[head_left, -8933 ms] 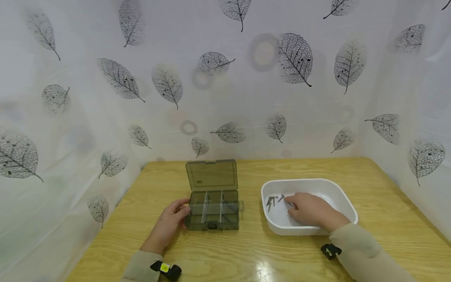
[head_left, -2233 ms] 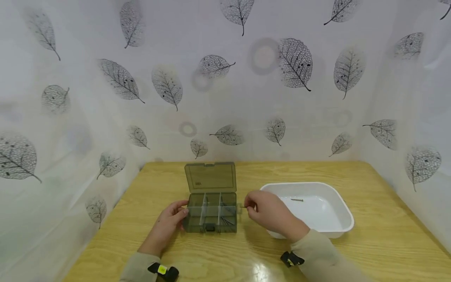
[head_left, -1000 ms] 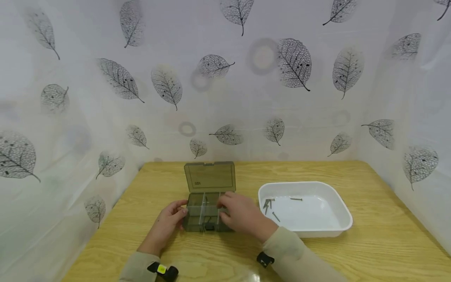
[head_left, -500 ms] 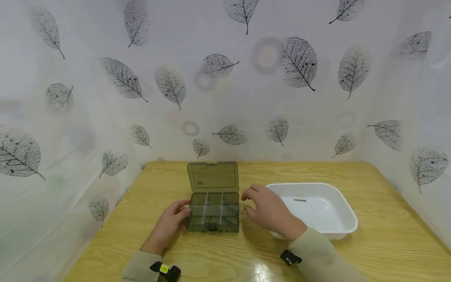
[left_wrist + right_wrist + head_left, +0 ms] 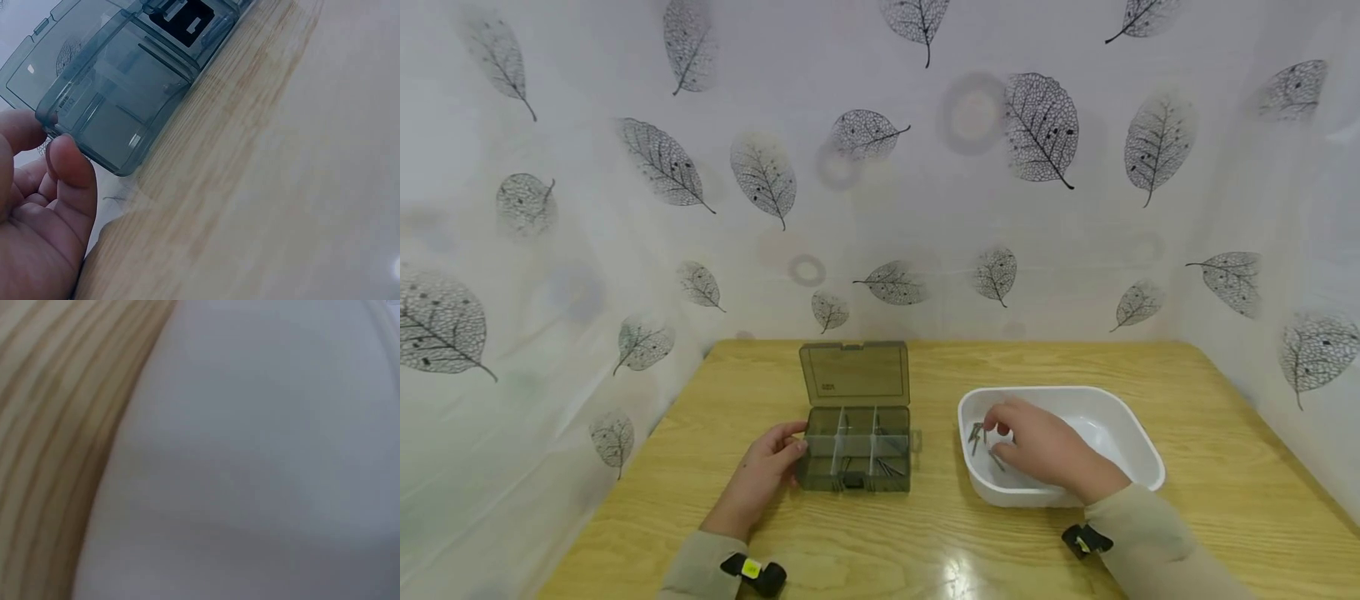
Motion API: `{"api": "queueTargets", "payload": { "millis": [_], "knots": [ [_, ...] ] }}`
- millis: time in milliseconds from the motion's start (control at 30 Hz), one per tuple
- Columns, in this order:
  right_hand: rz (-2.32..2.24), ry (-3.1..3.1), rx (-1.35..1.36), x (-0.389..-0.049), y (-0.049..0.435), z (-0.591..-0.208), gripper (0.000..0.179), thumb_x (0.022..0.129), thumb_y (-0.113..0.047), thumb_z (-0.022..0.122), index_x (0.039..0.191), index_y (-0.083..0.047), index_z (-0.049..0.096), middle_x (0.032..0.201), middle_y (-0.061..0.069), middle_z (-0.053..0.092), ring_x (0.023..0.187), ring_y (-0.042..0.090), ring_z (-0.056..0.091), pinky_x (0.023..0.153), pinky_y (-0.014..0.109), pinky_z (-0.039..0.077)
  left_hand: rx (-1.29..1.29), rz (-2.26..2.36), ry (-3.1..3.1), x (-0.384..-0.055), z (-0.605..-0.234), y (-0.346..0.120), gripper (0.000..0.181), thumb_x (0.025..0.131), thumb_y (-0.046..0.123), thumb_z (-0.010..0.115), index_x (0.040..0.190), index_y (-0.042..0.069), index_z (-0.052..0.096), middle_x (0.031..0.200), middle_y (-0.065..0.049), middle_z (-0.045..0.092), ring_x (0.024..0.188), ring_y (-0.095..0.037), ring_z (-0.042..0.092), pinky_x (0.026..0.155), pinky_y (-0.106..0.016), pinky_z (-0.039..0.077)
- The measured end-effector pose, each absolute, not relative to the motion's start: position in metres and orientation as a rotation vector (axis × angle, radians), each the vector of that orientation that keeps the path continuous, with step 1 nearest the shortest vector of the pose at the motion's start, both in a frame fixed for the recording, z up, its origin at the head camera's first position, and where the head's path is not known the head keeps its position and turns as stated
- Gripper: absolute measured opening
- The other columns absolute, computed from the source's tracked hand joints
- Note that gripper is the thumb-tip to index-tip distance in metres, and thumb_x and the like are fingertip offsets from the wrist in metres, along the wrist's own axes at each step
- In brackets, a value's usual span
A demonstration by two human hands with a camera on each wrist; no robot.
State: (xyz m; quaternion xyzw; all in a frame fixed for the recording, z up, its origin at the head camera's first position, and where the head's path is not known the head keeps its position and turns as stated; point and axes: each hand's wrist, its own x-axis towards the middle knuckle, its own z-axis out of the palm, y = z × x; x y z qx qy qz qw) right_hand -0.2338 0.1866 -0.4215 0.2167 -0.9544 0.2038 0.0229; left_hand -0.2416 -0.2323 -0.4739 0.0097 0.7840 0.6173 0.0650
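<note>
A smoky-grey organizer box (image 5: 817,482) stands on the table with its lid (image 5: 855,377) raised. My left hand (image 5: 758,473) holds the box's left side, and the left wrist view shows thumb and forefinger pinching its corner. Screws (image 5: 889,468) lie in the front right compartment, with others in the front middle and back ones. My right hand (image 5: 1043,447) hovers inside a white tray (image 5: 1075,392), thumb and forefinger apart and slightly bent. Several screws (image 5: 976,437) are bunched left of its fingertips, and one screw (image 5: 997,461) lies below the thumb.
The wooden table (image 5: 880,542) carries the box on the left and the tray on the right, with a hand's width between them. A leaf-print curtain (image 5: 940,200) encloses the back and sides. Pale tray wall (image 5: 250,425) fills most of the right wrist view, without the hand.
My right hand carried a screw from the tray into the box, let go there, and has moved back right over the tray. Screws now lie in the front middle compartment. The left hand stays put.
</note>
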Motion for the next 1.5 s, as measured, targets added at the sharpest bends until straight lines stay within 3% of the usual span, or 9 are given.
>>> {"api": "queueTargets", "payload": {
  "millis": [300, 600, 933, 1100, 1333, 1500],
  "knots": [
    [0.637, -3.128, 0.627, -0.238, 0.190, -0.435, 0.016, 0.080, -0.015, 0.073, 0.094, -0.020, 0.067, 0.083, -0.007, 0.055, 0.075, 0.013, 0.050, 0.069, 0.036, 0.044, 0.048, 1.868, 2.363, -0.242, -0.476, -0.234, 0.038, 0.105, 0.014, 0.056, 0.141, 0.004, 0.054, 0.104, -0.016, 0.056, 0.071, -0.023, 0.053, 0.061, -0.032, 0.053],
    [0.609, -3.141, 0.610, -0.238, 0.189, -0.441, 0.018, 0.084, -0.004, 0.068, 0.087, -0.021, 0.066, 0.080, -0.009, 0.057, 0.073, 0.012, 0.050, 0.069, 0.036, 0.045, 0.028, 1.882, 2.351, -0.241, -0.477, -0.234, 0.038, 0.105, 0.012, 0.057, 0.142, 0.003, 0.053, 0.104, -0.015, 0.055, 0.072, -0.023, 0.053, 0.060, -0.031, 0.053],
    [0.556, -3.156, 0.600, -0.239, 0.190, -0.442, 0.019, 0.087, -0.008, 0.069, 0.076, -0.022, 0.061, 0.073, -0.010, 0.055, 0.068, 0.011, 0.048, 0.066, 0.034, 0.043, 0.039, 1.878, 2.362, -0.240, -0.476, -0.233, 0.040, 0.105, 0.013, 0.057, 0.142, 0.001, 0.052, 0.105, -0.014, 0.055, 0.075, -0.023, 0.052, 0.060, -0.032, 0.053],
    [0.580, -3.079, 0.588, -0.239, 0.190, -0.439, 0.018, 0.088, -0.007, 0.066, 0.077, -0.020, 0.061, 0.072, -0.011, 0.055, 0.066, 0.009, 0.049, 0.065, 0.032, 0.045, 0.029, 1.870, 2.363, -0.241, -0.476, -0.233, 0.038, 0.105, 0.013, 0.057, 0.141, 0.004, 0.054, 0.104, -0.015, 0.055, 0.072, -0.023, 0.053, 0.061, -0.032, 0.053],
    [0.606, -2.950, 0.647, -0.236, 0.190, -0.429, 0.010, 0.091, -0.005, 0.069, 0.095, -0.012, 0.075, 0.085, -0.004, 0.067, 0.078, 0.010, 0.059, 0.076, 0.037, 0.053, 0.042, 1.869, 2.356, -0.242, -0.475, -0.232, 0.039, 0.105, 0.013, 0.056, 0.143, 0.002, 0.052, 0.105, -0.015, 0.055, 0.073, -0.022, 0.052, 0.060, -0.031, 0.053],
    [0.613, -2.895, 0.637, -0.234, 0.188, -0.421, 0.009, 0.092, -0.008, 0.071, 0.093, -0.015, 0.076, 0.087, -0.007, 0.066, 0.082, 0.011, 0.061, 0.077, 0.038, 0.054, 0.038, 1.876, 2.344, -0.243, -0.475, -0.232, 0.041, 0.105, 0.015, 0.056, 0.144, 0.002, 0.051, 0.107, -0.015, 0.055, 0.072, -0.022, 0.052, 0.060, -0.032, 0.053]
  ]
}}
